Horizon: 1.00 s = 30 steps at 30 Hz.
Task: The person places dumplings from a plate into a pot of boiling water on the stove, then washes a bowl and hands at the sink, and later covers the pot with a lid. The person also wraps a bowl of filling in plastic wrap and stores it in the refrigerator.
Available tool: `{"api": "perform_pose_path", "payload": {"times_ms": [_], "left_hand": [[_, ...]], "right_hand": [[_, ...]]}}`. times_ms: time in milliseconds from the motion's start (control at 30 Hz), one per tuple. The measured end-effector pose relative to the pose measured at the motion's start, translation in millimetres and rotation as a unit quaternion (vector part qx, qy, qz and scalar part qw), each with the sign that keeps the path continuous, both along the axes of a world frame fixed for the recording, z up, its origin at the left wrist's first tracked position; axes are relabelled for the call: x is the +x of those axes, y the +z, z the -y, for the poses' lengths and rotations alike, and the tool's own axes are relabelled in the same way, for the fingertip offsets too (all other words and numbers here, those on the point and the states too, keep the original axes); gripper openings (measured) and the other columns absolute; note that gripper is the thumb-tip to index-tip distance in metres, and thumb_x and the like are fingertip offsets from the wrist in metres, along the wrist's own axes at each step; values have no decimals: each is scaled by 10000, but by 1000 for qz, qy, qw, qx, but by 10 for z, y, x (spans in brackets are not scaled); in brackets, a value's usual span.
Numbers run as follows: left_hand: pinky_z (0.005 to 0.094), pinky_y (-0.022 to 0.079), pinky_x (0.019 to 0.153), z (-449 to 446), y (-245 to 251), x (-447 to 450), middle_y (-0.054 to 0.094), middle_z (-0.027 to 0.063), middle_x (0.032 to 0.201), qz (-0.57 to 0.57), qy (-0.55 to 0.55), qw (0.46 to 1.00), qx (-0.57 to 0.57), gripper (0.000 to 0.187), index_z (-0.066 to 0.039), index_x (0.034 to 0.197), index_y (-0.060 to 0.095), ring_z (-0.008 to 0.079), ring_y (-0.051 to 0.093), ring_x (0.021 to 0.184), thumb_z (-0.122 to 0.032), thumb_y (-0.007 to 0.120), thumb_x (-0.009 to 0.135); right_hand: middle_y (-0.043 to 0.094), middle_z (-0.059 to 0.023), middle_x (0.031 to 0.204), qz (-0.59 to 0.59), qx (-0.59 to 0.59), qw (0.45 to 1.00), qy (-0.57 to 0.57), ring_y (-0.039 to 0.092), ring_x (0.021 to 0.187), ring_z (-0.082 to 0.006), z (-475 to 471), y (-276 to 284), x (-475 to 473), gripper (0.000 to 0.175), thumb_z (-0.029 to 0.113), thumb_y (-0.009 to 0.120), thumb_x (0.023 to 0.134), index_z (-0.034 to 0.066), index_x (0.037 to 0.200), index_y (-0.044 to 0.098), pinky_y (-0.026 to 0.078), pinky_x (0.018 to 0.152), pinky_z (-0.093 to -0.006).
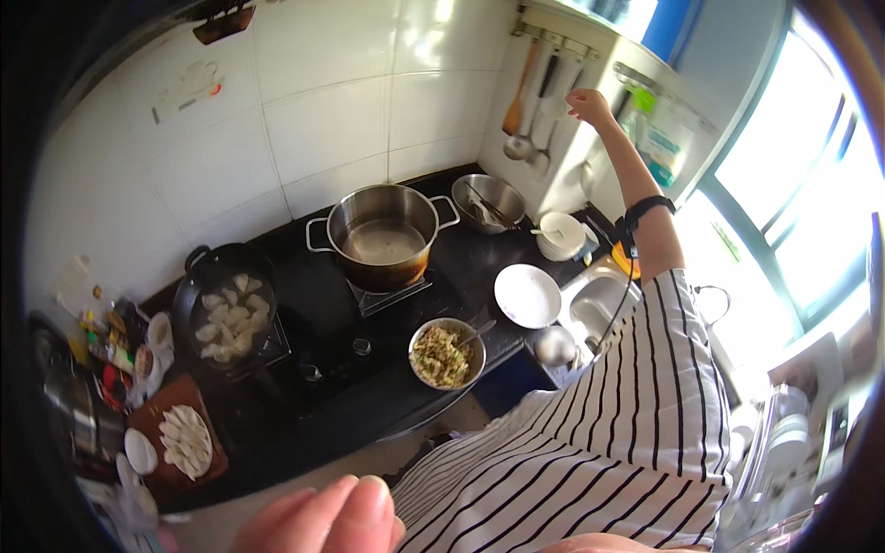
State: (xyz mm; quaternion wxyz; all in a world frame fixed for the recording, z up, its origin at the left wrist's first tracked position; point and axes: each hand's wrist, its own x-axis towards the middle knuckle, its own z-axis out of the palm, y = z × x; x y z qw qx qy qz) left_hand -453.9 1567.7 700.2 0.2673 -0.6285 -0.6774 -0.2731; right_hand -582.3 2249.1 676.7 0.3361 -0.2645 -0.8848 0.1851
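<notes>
My right hand [588, 107] is raised at the upper right beside hanging utensils, its fingers curled; whether it grips anything is unclear. My left hand [346, 515] is close to the camera at the bottom edge, fingertips together, its palm hidden. Dumplings [231, 321] lie in a black wok [183, 304] on the left burner. A steel pot [384, 266] with cloudy liquid stands on the other burner. Nearer the counter's front are a steel bowl of chopped filling [442, 356] with a utensil in it and a white plate [527, 296]. More dumplings [185, 439] lie on a plate on a brown board [190, 387].
A wooden spatula [514, 114] and a ladle [518, 146] hang on the wall. Behind the white plate are a steel bowl with utensils [505, 197] and stacked white bowls [561, 235]. A sink [598, 297] is at right; bottles and packets [114, 345] crowd the left.
</notes>
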Motion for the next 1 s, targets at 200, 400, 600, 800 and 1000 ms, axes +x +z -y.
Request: {"api": "perform_pose_path", "payload": {"times_ms": [200,400,600,800,1000], "left_hand": [[280,531,676,-492,-120,-199,477,213,1233,14,173,983,-62,674,-70,1413,177,251,611,875,-273,553,892],[326,500,731,-340,-506,-85,506,204,1208,223,354,903,-100,731,-2,1405,146,246,594,881,-120,597,842],[314,506,723,-160,-727,129,494,242,1202,259,462,847,-36,728,33,1397,127,238,568,843,-102,583,846],[322,515,716,-172,-801,49,480,310,1177,294,468,832,49,533,35,1308,365,298,578,866,-153,587,861],[291,480,719,-32,-1194,286,561,170,1149,361,513,773,97,759,-4,1388,249,188,587,748,4,604,718]], "right_hand": [[630,-212,983,64,63,988,-129,600,953,-332,-864,-70,-1281,414,267,574,721,-51,982,619,487,811,-359],[605,-225,1059,-15,-138,978,-154,593,981,-334,-1104,-13,-1702,400,235,580,752,-61,1020,606,494,822,-383],[638,-202,983,-38,-80,975,-205,634,879,-317,-1153,-8,-1759,302,224,596,775,-20,944,651,525,714,-399],[649,-180,945,-78,56,972,-217,633,861,-333,-1396,-50,-1938,401,381,534,825,8,901,662,517,720,-416],[663,-173,814,-89,178,973,-119,649,745,-273,-1411,198,-2008,615,584,494,795,-4,796,674,498,678,-399]]}}
